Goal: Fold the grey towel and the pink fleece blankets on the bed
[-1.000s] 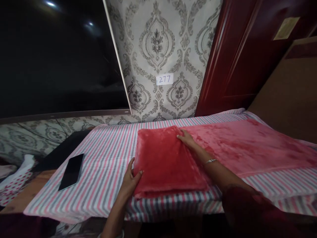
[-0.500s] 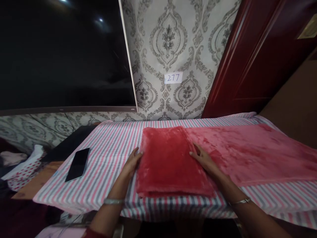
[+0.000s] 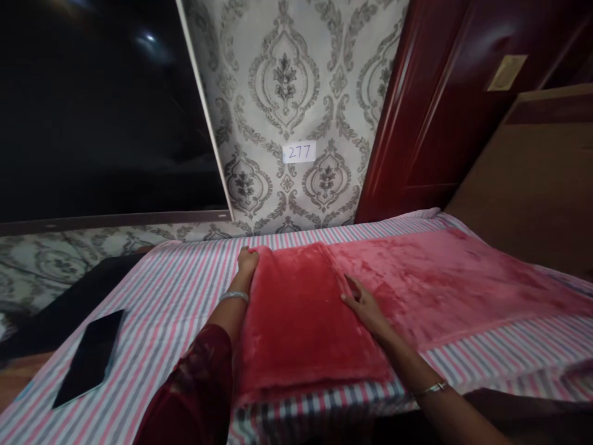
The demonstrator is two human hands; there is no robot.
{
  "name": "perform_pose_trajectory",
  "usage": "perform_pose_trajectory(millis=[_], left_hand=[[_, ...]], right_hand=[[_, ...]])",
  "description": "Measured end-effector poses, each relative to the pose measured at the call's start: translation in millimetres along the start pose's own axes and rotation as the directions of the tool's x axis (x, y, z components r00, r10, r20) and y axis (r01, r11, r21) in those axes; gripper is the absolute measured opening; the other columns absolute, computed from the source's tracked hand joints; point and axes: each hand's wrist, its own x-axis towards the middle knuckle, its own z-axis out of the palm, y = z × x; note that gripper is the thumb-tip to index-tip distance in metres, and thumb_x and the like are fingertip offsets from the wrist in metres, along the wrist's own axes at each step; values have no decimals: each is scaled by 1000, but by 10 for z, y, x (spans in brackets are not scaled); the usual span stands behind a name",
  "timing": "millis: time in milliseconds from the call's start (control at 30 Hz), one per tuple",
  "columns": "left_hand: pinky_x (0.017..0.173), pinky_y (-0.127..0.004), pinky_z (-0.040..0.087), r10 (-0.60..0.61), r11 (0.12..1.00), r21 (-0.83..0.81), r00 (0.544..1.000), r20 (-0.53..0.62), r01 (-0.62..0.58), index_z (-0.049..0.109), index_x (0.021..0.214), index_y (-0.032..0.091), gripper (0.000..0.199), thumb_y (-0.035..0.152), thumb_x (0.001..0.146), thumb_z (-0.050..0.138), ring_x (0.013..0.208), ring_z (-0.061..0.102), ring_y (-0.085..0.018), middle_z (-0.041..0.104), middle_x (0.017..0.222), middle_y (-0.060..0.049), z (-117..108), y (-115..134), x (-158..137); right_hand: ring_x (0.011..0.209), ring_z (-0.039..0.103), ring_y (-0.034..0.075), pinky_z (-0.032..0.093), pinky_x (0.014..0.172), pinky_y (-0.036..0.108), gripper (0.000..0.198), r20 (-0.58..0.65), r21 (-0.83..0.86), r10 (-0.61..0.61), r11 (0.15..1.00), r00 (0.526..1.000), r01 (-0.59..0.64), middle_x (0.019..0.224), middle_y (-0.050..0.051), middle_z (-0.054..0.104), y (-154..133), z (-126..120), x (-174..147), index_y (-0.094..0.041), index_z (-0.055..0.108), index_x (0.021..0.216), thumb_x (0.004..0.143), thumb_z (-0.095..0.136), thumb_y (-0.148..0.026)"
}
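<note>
A red plush blanket [image 3: 301, 321] lies on the striped cloth, its left part folded into a thick rectangle and its right part [image 3: 445, 278] stretched flat in a lighter pink-red. At the far left corner of the folded part, my left hand [image 3: 248, 261] is closed on the fabric, and that corner rises a little. My right hand [image 3: 365, 306] rests along the right edge of the fold, thumb and fingers apart and touching the plush. Some of its fingers are hidden.
Pink, grey and white striped cloth [image 3: 167, 303] covers the table. A dark phone [image 3: 90, 358] lies at the left. Behind stand a large black screen [image 3: 106, 123], a patterned wall with a "277" paper label [image 3: 299, 152], and a dark red door [image 3: 430, 123]. A brown board [image 3: 532, 185] leans at right.
My left hand has moved from the middle of the fold's left edge up to its far corner and closed on it. My right hand stays at the right edge. The view has shifted right.
</note>
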Motion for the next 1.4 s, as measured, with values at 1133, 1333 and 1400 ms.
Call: perform_pose_trajectory(millis=[1133, 1333, 1400], left_hand=[[96, -36, 47, 105, 979, 177, 994, -6, -102, 60, 97, 21, 20, 25, 78, 64, 97, 64, -22, 67, 94, -3, 44, -369, 238], [105, -39, 43, 60, 992, 107, 998, -1, -60, 61, 104, 19, 25, 22, 80, 65, 109, 61, -25, 68, 107, -8, 40, -272, 190], [106, -39, 42, 26, 997, 72, 1000, 6, -26, 61, 104, 18, 27, 19, 78, 66, 113, 60, -25, 67, 107, -9, 39, -221, 167]], right_hand=[[114, 65, 27, 52, 98, 42, 62, -225, -208, 110, 965, 968, -158, 130, 11, 65, -175, 18, 1255, -20, 54, 138, 80, 69, -37], [96, 69, 25, 57, 83, 40, 84, 49, -79, 69, 995, 996, -65, 111, 7, 70, -35, -248, 358, -21, 44, 146, 70, 76, -37], [82, 68, 22, 57, 76, 37, 82, 33, -146, 59, 988, 998, -54, 92, 4, 70, 6, -291, 177, -17, 43, 147, 72, 73, -36]])
